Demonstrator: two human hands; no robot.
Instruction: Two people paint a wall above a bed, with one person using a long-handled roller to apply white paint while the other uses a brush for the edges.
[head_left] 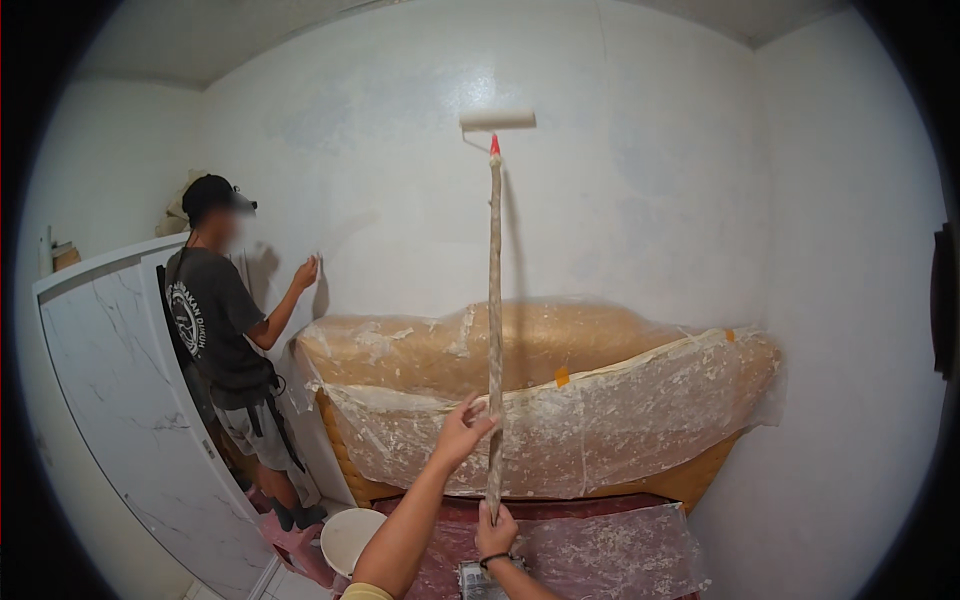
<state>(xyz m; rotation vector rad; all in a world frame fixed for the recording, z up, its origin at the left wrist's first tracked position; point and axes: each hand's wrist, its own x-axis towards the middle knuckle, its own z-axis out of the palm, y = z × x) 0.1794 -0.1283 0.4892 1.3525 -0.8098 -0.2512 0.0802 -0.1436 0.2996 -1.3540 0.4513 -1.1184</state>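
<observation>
A paint roller (500,120) with a pale sleeve and red handle is fixed to the top of a long, rough wooden pole (495,280). The roller is up at the white wall (400,170), its pole casting a shadow there. Low on the pole, my right hand (496,530) is closed around it, a dark band at the wrist. Higher up, my left hand (462,432) is beside the pole with its fingers apart, not wrapped round it; whether the thumb touches the wood I cannot tell.
A padded tan headboard (560,345) under paint-spattered plastic sheeting (640,420) stands against the wall. A person (225,320) in a dark cap reaches to the wall at left, beside a white marbled wardrobe (130,370). Below are a white bucket (350,535) and a pink stool (295,550).
</observation>
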